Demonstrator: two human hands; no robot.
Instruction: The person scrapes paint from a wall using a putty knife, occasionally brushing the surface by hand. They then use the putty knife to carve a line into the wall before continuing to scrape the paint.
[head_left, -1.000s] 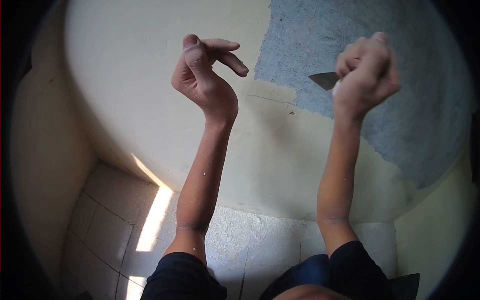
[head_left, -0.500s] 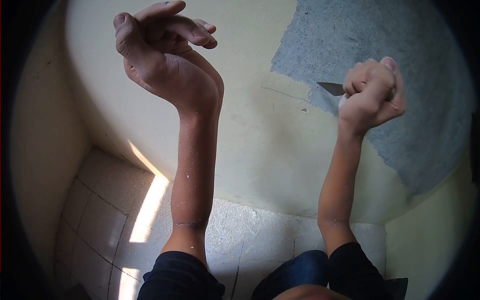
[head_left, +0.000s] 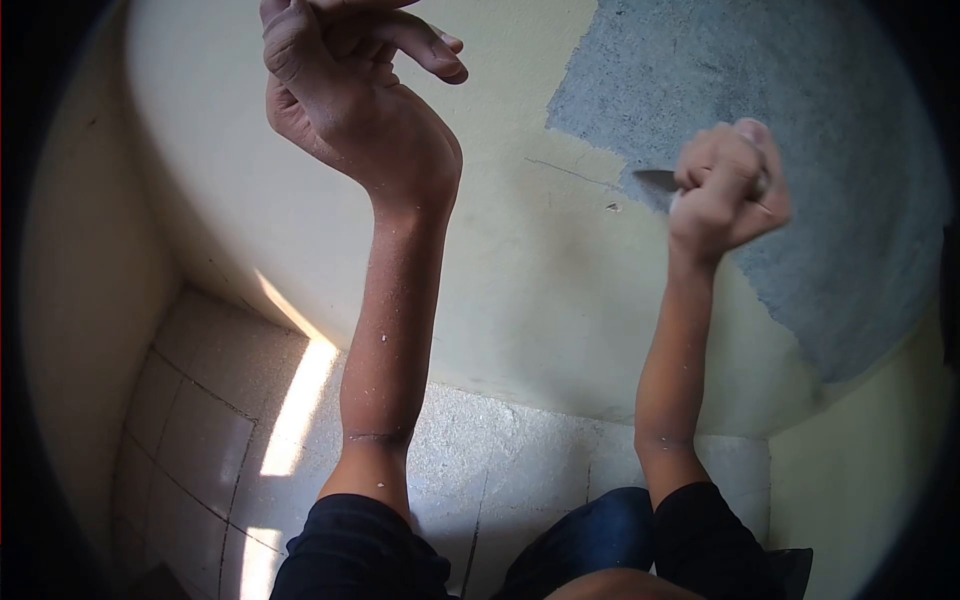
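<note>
right of centre in frame: r. hand (head_left: pixel 728 195), fist closed round scraper (head_left: pixel 656 181), which points at lower-l. part of grey wall patch (head_left: pixel 665 80), contact unclear. upper l.: l. hand (head_left: pixel 360 115), fingers loosely curled, nothing seen in it; shifted up & l. since 1 s ago, so prob. clear of scraper.

left hand (head_left: pixel 360 95): higher, farther left | scraper (head_left: pixel 656 184): lower, closer to wall crack (head_left: pixel 575 173)
</note>
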